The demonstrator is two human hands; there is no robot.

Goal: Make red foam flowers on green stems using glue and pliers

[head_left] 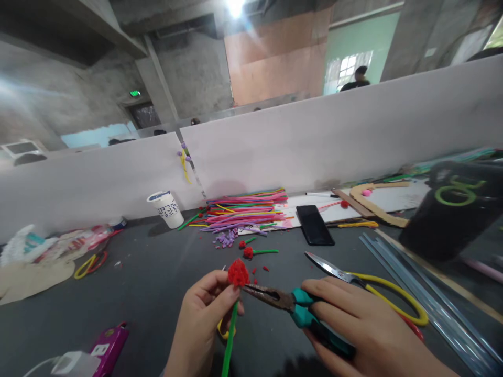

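Note:
My left hand (212, 306) pinches a red pipe-cleaner flower (238, 272) just under its head, with its green stem (231, 340) running down toward me. In my right hand (353, 319) are needle-nose pliers (275, 298) with teal and black handles. Their jaw tips touch or nearly touch the base of the red head. Small red bits (265, 268) lie just behind the flower. Partly hidden behind my left hand is a yellow-handled tool (226, 330). Two smaller red flowers on green stems (248, 253) rest farther back.
Pipe cleaners (247, 209) are piled near the white partition (314, 141), beside purple bits (226, 239), a paper cup (165, 209) and a phone (315, 225). On the right lie scissors (387, 290), clear sticks (440, 309) and a dark container (451, 214). A purple power strip (110, 348) sits front left.

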